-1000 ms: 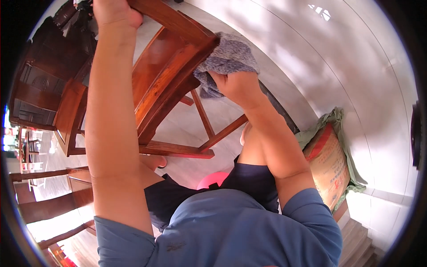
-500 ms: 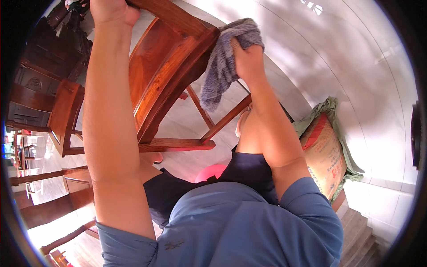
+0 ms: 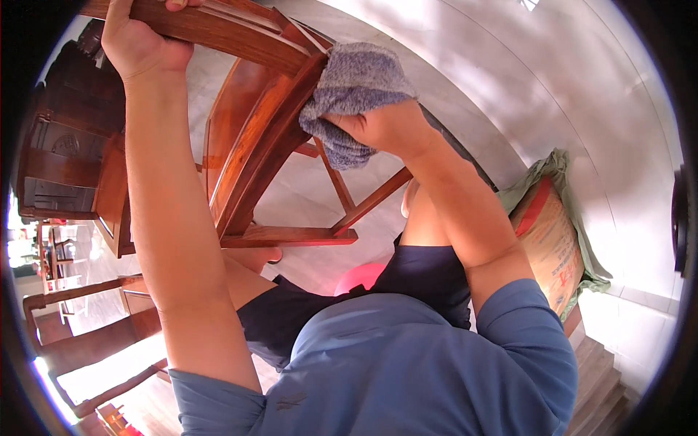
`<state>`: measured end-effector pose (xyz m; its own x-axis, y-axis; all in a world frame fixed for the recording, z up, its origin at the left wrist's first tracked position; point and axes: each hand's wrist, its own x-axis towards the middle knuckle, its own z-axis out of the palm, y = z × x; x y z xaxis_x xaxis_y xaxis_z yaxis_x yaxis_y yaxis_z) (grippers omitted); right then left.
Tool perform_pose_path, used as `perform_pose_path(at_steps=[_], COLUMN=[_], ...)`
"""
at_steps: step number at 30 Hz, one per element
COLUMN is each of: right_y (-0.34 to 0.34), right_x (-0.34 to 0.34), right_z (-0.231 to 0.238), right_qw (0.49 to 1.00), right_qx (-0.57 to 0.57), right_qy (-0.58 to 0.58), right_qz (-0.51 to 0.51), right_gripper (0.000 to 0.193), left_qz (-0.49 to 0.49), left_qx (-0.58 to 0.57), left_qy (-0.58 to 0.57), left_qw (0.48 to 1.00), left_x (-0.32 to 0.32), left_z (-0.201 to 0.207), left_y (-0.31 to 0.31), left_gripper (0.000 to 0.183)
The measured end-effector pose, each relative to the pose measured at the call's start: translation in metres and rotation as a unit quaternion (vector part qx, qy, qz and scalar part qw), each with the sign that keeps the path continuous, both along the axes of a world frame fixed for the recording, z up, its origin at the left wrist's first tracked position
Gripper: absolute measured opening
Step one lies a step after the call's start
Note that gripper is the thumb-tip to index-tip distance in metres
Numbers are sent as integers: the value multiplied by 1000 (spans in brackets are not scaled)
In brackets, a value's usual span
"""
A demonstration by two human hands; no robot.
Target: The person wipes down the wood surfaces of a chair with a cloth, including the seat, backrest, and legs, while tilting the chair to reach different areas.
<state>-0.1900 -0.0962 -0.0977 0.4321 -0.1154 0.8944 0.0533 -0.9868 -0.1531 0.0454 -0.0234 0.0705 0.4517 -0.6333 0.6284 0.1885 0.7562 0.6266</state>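
A reddish-brown wooden chair (image 3: 265,138) stands tilted in front of me between my arms. My left hand (image 3: 144,45) is closed around a wooden rail at its upper left, thumb and fingertips on either side of the bar. In my right hand (image 3: 389,129) is a grey-blue cloth (image 3: 363,76), bunched and pressed against the chair's right side, just below the corner where two members meet. My right fingers are partly covered by the cloth folds. Lower down, the chair's thin legs and crossbars (image 3: 336,178) show beneath the cloth.
A tan sack (image 3: 552,240) with green wrapping leans by the white wall (image 3: 582,109) at right. Steps (image 3: 600,385) lie at lower right. More dark wooden chairs (image 3: 69,152) stand at left. Something round and pink (image 3: 358,278) is between my legs.
The chair has tipped, its top rail swinging lower into view with my left hand. My right hand has moved the cloth slightly left, and its wrist has turned inward.
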Motion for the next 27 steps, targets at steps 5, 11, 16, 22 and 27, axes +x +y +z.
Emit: perform_pose_path(at_steps=[5, 11, 16, 22, 27], right_y=[-17, 10, 6, -9, 1], right_x=[-9, -1, 2, -7, 0], right_z=[-4, -3, -10, -10, 3], right_qw=[955, 993, 991, 962, 996], right_qx=[287, 60, 78, 242, 52], right_qy=[66, 51, 53, 124, 6], right_qz=[33, -83, -91, -6, -70], right_gripper=[30, 31, 33, 35, 30], left_qz=[44, 90, -23, -141, -168], left_qx=[14, 28, 89, 83, 84], left_qy=[38, -6, 14, -7, -18], left_qw=[998, 996, 996, 987, 982], left_x=[-10, -26, 32, 33, 37], left_z=[-2, 8, 9, 8, 17], left_y=[-11, -9, -3, -8, -4], left_gripper=[27, 27, 27, 26, 24])
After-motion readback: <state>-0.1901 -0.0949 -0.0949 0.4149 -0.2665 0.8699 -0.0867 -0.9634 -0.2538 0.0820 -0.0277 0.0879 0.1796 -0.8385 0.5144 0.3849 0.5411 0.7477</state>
